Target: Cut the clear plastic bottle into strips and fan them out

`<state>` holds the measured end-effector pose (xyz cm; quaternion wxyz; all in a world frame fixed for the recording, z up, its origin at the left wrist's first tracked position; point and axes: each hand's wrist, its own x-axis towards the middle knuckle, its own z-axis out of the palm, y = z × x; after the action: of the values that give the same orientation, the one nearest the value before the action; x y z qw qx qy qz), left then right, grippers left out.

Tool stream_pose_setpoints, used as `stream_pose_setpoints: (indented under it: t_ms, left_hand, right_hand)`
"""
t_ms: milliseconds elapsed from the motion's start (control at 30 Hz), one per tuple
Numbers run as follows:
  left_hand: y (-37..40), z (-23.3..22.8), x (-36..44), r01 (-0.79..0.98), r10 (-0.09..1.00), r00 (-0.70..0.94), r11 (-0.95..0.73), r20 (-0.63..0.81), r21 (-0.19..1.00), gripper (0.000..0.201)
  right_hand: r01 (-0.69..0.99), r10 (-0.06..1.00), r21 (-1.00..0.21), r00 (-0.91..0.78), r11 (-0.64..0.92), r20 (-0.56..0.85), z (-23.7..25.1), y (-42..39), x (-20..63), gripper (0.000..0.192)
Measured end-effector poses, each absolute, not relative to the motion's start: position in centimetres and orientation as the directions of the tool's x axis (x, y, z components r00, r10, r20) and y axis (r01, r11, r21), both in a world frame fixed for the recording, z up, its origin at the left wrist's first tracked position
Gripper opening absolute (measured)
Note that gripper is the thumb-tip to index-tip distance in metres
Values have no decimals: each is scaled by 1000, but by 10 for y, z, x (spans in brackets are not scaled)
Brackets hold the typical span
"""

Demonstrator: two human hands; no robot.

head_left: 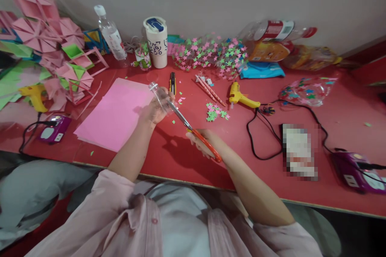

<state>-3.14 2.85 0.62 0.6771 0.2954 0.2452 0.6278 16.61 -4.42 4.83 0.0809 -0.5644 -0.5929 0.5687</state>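
Observation:
My left hand is closed around a clear plastic bottle top, its neck pointing up and away from me. In my right hand is a pair of scissors with orange-red handles. The metal blades reach to the cut edge of the plastic; whether they bite into it I cannot tell. Under my left forearm lie pink paper sheets. A yellow and black utility knife rests just beyond my left hand, near small paper scraps.
Star-covered plastic bottles lie along the wall beside a white tumbler and an upright water bottle. A yellow glue gun and its black cord are on the right. Paper stars sit mid-table. Pink paper shapes fill the left.

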Motion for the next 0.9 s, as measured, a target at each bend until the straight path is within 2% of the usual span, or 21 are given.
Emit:
stream_pose_setpoints:
  t_ms: [133, 267, 400, 767, 900]
  left_hand:
    - [30, 6, -32, -711, 994, 97, 36, 46, 702, 34]
    - [28, 8, -32, -687, 996, 83, 44, 18, 725, 27]
    - [25, 8, -30, -647, 990, 140, 70, 27, 759, 24]
    - [26, 5, -29, -671, 987, 151, 67, 48, 739, 23]
    - [26, 4, -29, -656, 988, 143, 54, 54, 752, 26]
  right_hand:
    - [583, 759, -758, -342, -292, -554, 49, -45, 166, 50]
    - [539, 756, -806, -415, -244, -507, 50, -44, 170, 53]
    - [505, 760, -840, -461, -198, -457, 46, -43, 173, 54]
    - [554, 761, -775, -348, -304, -547, 49, -45, 166, 51]
    - [532, 770, -797, -367, -287, -522, 50, -44, 167, 52]
